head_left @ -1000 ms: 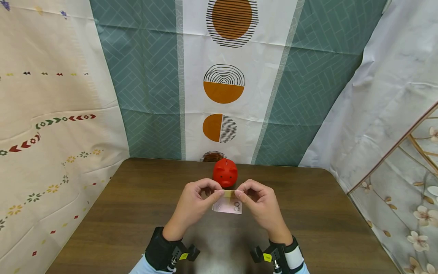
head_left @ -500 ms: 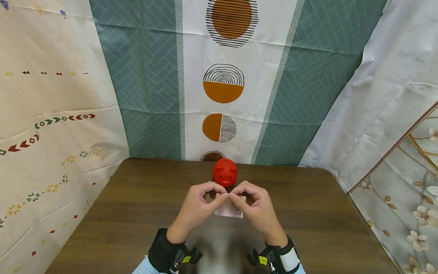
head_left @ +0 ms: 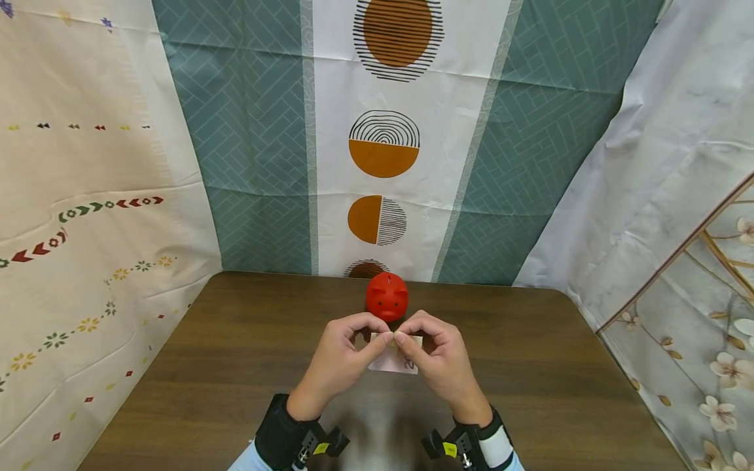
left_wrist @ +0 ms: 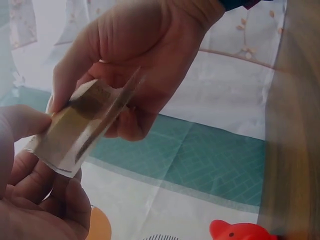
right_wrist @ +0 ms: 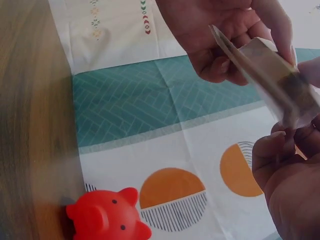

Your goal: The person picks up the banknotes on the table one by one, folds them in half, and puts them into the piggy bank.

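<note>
A pinkish banknote (head_left: 391,362) with a yellowish strip is held up in front of my body, in the middle of the head view. My left hand (head_left: 344,350) pinches its upper edge between thumb and index finger. Close beside it, my right hand (head_left: 438,350) pinches the same edge, and the two thumb tips nearly meet. The wrist views show the banknote (left_wrist: 75,131) bent over lengthwise, with its layers standing apart at one side. Just beyond the fingertips, a red piggy bank (head_left: 387,297) sits on the table facing me.
The brown wooden table (head_left: 235,340) ends at a patterned teal and white curtain (head_left: 259,163) behind the piggy bank. Printed cloths hang at the left and right sides. Black camera straps (head_left: 277,428) wrap both wrists.
Both hands have come closer together along the banknote's upper edge and slightly toward me. Over the last half second they hardly move. The piggy bank stays in place.
</note>
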`<move>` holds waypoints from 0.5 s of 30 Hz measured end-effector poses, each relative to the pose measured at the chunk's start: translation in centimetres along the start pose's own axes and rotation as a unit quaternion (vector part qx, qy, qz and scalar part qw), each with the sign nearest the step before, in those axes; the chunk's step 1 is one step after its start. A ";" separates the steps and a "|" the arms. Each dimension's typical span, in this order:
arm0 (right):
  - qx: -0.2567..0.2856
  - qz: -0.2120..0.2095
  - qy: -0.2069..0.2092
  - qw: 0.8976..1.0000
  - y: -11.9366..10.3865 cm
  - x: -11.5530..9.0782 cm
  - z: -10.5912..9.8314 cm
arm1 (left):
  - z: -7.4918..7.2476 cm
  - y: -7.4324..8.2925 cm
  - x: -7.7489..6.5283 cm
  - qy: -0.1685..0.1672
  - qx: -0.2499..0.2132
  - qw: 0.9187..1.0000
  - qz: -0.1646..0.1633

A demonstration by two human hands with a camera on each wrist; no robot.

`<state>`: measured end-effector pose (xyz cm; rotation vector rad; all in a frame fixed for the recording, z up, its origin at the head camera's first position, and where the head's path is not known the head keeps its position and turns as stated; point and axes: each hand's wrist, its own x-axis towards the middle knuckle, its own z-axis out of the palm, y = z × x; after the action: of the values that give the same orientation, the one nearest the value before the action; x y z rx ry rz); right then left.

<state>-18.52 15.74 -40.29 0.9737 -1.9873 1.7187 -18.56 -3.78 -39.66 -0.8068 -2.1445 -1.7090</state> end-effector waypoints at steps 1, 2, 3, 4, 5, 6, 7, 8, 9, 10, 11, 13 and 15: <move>0.003 -0.003 0.002 1.000 0.0 0.0 0.0 | 0.0 0.0 0.0 0.002 -0.002 1.000 0.001; 0.006 -0.006 0.002 1.000 0.0 0.0 0.0 | -0.1 0.1 0.0 0.004 -0.003 1.000 0.002; 0.007 -0.008 0.003 1.000 0.0 0.0 0.0 | -0.1 0.1 0.0 0.005 -0.004 1.000 0.004; 0.008 -0.009 0.002 1.000 0.0 0.0 0.0 | -0.1 0.1 0.0 0.006 -0.005 1.000 0.005; 0.009 -0.010 0.002 1.000 0.0 0.0 0.0 | -0.1 0.1 0.0 0.006 -0.006 1.000 0.007; 0.010 -0.011 0.000 1.000 0.0 0.0 0.0 | -0.2 0.1 0.0 0.005 -0.006 1.000 0.009; 0.010 -0.012 -0.001 1.000 0.0 0.0 -0.1 | -0.2 0.1 -0.1 0.004 -0.006 1.000 0.010; 0.010 -0.012 -0.001 1.000 0.0 0.0 -0.1 | -0.2 0.1 -0.1 0.004 -0.007 1.000 0.011; 0.011 -0.014 -0.001 1.000 -0.1 0.0 -0.1 | -0.2 0.1 -0.1 0.005 -0.008 1.000 0.012; 0.012 -0.017 0.001 1.000 -0.1 0.0 -0.1 | -0.2 0.0 -0.1 0.006 -0.009 1.000 0.013; 0.014 -0.019 0.004 1.000 -0.1 0.0 -0.1 | -0.3 0.0 -0.1 0.007 -0.012 1.000 0.013; 0.020 -0.026 0.009 0.999 -0.1 0.0 -0.2 | -0.3 -0.1 -0.1 0.008 -0.019 1.000 0.015; 0.025 -0.029 0.012 0.999 -0.1 0.0 -0.2 | -0.4 -0.3 -0.1 0.010 -0.025 0.999 0.019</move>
<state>-18.53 15.92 -40.16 1.0125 -1.8899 1.7480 -18.68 -4.25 -39.83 -0.8346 -2.0684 -1.7516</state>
